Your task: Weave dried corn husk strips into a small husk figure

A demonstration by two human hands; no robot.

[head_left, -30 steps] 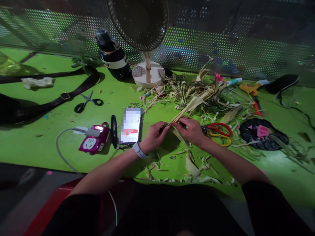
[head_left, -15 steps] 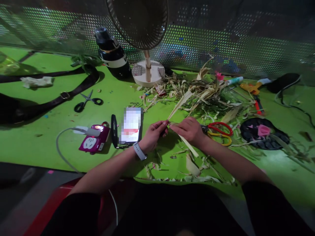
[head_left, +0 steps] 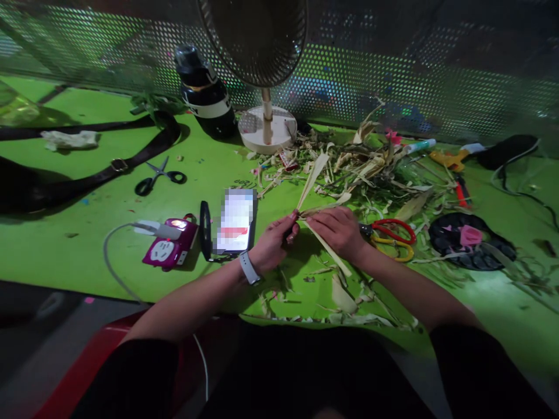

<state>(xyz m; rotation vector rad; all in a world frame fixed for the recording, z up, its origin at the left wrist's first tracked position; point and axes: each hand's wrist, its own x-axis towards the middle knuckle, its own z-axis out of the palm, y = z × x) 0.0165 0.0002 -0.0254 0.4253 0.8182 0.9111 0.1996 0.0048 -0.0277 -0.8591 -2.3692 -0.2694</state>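
Over the green table point(head_left: 65, 233), my left hand point(head_left: 273, 244) and my right hand point(head_left: 336, 231) meet at the middle of a pale dried leaf strip point(head_left: 312, 177). Both hands pinch it: one end sticks up and away, another part runs down toward me under my right hand. A white band sits on my left wrist. Just right of my right hand lie red-and-yellow scissors point(head_left: 391, 237).
A phone point(head_left: 236, 221) stands beside a pink power adapter point(head_left: 168, 250) with a cable. Black scissors point(head_left: 159, 176), a dark strap point(head_left: 109, 166), a bottle point(head_left: 205, 93), a fan base point(head_left: 267, 128), a heap of dried leaf scraps point(head_left: 367, 169) and a black disc point(head_left: 471, 241) lie around.
The leaf strip has swung from pointing far right to standing more upright between my hands. My hands stayed in place, still pinching it.
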